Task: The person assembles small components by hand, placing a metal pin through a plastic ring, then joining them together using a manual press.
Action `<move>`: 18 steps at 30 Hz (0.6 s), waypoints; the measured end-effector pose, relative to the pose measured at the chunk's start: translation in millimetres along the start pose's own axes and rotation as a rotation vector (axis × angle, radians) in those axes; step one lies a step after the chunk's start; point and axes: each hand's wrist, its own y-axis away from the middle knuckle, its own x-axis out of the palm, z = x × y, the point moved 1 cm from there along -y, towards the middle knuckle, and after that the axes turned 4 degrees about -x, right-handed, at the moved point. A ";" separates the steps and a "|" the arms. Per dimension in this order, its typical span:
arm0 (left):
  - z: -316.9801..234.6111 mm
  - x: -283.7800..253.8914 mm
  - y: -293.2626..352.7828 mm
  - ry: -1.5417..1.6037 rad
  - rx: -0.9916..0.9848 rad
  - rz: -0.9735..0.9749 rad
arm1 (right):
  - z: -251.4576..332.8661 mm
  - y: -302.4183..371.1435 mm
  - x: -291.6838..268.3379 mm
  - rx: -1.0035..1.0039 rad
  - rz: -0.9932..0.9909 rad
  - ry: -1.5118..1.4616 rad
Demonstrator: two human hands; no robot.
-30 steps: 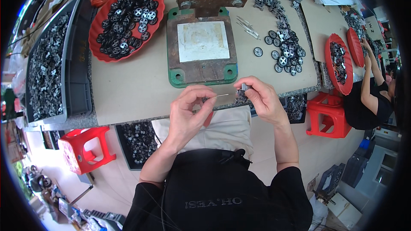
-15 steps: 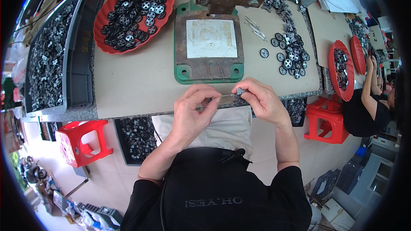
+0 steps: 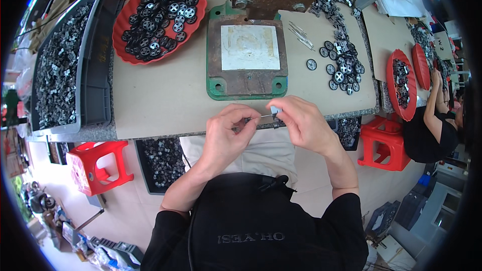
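Above my lap, close to the table's front edge, my left hand (image 3: 228,128) pinches a thin metal rod (image 3: 265,116). A dark piece shows partly between its fingers, too covered to make out. In the fingertips of my right hand (image 3: 304,123) is a small grey and black plastic part (image 3: 275,111). The rod's right end meets this part; whether it has gone in, I cannot tell. Beyond my hands stands a green and brown metal press base (image 3: 246,85) with a white pad (image 3: 250,47) on top.
A red scalloped bowl (image 3: 120,50) of small black wheels stands at the far left, beside a grey crate (image 3: 95,95) of small dark parts. Right of the press lie loose wheels (image 3: 344,70) and thin metal rods (image 3: 301,36). Another person (image 3: 432,130) sits at the far right.
My right hand has turned and come slightly left, bringing the plastic part nearer my left fingers with its grey face tilted. Less of the rod shows between my hands. My left hand has barely moved.
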 end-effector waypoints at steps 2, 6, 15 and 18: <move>-2.3 6.4 3.4 -0.066 0.071 -0.037 | -1.3 -0.5 5.1 0.326 0.092 -0.254; -0.2 2.7 -3.7 -0.041 -0.007 -0.032 | -0.7 5.6 12.9 0.275 -0.027 -0.235; 12.6 1.3 -4.2 0.390 -0.186 0.118 | -2.8 12.6 9.7 0.309 -0.204 -0.364; 8.8 1.2 -5.4 0.300 -0.140 0.136 | -4.6 13.3 8.0 0.256 -0.134 -0.308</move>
